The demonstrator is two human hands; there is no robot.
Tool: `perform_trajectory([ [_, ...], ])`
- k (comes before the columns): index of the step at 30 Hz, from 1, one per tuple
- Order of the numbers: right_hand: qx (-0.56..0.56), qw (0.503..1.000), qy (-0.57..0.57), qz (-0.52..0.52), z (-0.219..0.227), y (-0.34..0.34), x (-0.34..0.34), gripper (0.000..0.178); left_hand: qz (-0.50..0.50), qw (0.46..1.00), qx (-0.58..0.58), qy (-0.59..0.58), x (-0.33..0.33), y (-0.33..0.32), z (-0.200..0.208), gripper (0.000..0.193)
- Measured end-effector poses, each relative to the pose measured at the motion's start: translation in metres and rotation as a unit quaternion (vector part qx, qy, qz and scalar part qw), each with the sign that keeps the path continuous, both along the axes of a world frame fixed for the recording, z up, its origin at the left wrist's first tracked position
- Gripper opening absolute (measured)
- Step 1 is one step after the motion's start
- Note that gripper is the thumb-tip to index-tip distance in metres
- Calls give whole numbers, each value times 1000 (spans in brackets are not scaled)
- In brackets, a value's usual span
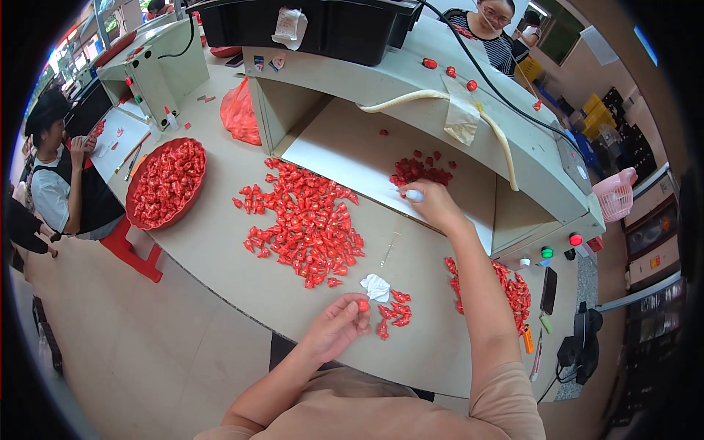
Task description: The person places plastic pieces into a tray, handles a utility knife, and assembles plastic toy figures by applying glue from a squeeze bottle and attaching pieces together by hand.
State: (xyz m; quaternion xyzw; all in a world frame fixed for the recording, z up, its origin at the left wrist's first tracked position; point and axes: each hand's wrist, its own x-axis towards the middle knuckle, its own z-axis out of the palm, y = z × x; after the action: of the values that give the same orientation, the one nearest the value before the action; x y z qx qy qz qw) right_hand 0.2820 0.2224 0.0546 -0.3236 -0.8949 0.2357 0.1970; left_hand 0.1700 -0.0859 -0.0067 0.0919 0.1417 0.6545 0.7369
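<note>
The left hand (334,330) pinches a small red piece (363,305) between thumb and fingers; steady it there. The right hand (438,208), farther ahead, curls around what seems a white bottle (415,196), near loose red pieces (421,173); avoid nudging them.

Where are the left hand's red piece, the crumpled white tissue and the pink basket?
Red piece (363,305): head view, on its exposed end.
Crumpled white tissue (377,287): head view, on its middle.
Pink basket (614,196): head view, on its side.
</note>
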Motion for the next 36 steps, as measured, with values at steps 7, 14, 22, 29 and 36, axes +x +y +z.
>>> perform_trajectory([
  [7,88,995,43,-17,-2,-15,13,21,2,1000,12,6,6,-7,1,27],
  [14,-217,957,133,-136,18,-120,31,20,55,996,-46,48,8,-7,-2,23],
  [22,-274,927,215,-140,25,-237,72,19,99,986,-33,128,27,-2,-1,22],
  [29,-117,977,154,-89,20,-250,82,24,126,958,-33,256,38,-6,3,20],
  [36,-33,988,134,-75,16,-254,80,20,120,946,-22,301,39,-10,0,20],
])
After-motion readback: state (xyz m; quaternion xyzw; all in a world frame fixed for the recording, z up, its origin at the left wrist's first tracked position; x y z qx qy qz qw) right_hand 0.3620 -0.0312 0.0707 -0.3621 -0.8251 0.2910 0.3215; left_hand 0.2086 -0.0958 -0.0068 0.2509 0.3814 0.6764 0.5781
